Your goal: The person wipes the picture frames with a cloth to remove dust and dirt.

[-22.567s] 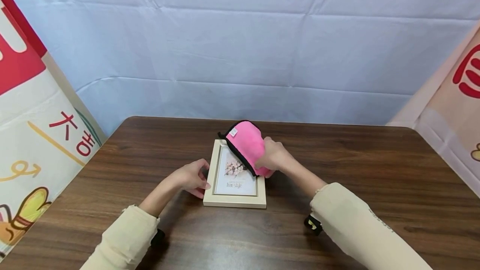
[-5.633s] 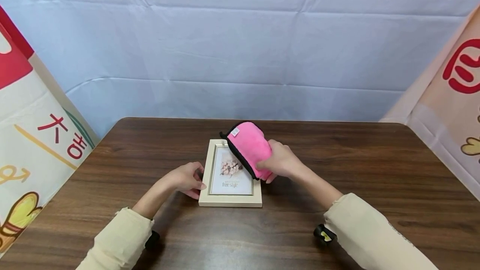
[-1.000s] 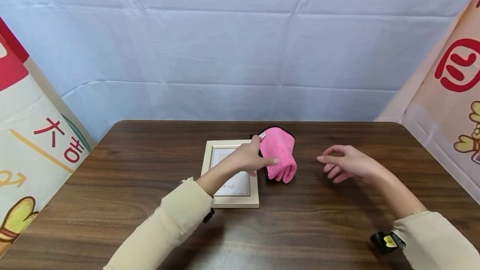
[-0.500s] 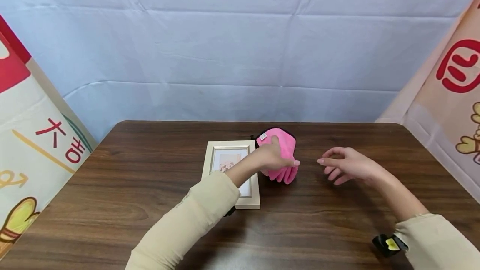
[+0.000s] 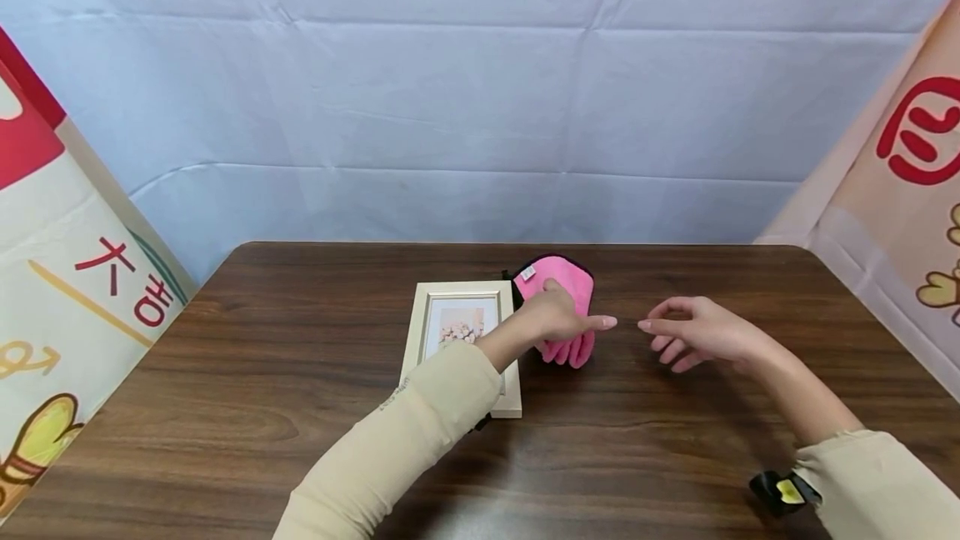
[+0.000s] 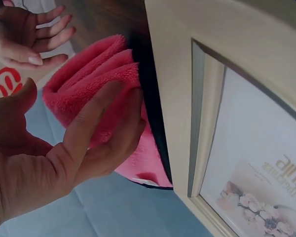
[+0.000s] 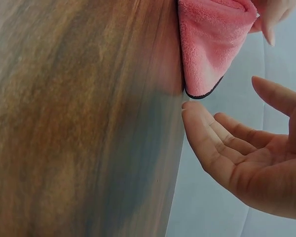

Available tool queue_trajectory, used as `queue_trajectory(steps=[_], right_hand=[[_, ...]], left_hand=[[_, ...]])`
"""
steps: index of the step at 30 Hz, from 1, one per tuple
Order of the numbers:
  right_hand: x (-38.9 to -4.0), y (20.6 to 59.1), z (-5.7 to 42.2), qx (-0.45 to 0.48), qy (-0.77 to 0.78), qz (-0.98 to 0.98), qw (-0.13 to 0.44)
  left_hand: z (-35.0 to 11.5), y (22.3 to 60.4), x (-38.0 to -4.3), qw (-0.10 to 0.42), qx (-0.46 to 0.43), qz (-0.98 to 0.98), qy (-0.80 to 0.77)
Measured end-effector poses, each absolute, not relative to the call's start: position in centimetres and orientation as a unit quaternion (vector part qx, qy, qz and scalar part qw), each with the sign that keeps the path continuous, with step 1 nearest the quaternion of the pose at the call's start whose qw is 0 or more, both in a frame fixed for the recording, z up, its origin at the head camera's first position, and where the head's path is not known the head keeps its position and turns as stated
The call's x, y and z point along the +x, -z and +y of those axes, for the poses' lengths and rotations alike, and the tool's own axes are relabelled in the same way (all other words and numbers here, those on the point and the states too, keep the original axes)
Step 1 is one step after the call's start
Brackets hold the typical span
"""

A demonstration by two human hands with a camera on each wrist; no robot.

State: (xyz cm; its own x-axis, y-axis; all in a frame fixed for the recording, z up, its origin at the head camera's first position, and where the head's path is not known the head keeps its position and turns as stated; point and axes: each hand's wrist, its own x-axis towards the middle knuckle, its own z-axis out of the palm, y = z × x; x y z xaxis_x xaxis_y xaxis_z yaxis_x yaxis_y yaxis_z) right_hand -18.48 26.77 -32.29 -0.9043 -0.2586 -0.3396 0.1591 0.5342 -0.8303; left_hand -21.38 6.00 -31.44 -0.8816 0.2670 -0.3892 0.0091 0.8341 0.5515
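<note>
A pink plush cloth (image 5: pixel 572 280) with black edging and a white tag lies bunched on the table, against the right side of a cream picture frame (image 5: pixel 413 344). My left hand (image 5: pixel 557 315) reaches across the frame and over the cloth, thumb pointing right. In the left wrist view its bent fingers (image 6: pixel 96 111) overlap the folds of the cloth, while the thumb stands apart. My right hand (image 5: pixel 701 332) hovers to the right of the cloth, fingers loosely bent and holding nothing. The left forearm hides the lower part of the frame, which shows a flower print.
The brown wooden table (image 5: pixel 300 357) has its back edge near a pale blue curtain (image 5: pixel 450 107). Printed banners hang at the left (image 5: pixel 97 290) and right (image 5: pixel 900 190). A black strap (image 5: pixel 783 492) is on the right wrist.
Earlier, my right hand held the cloth on the frame while my left touched the frame's side. The cloth now lies right of the frame, and my left hand has moved right over it.
</note>
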Motion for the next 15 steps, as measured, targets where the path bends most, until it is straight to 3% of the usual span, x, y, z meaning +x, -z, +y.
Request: queue_trajectory(steps=[7,15], right_hand=[[-18.32,32.42,27.1,-0.033,0.481,0.851,0.21],[-18.3,32.44,27.04,-0.031,0.481,0.85,0.212]], left_hand=[[5.78,31.81,-21.44,0.23,0.108,0.931,-0.263],[5.16,31.8,-22.14,0.291,0.12,0.899,-0.304]])
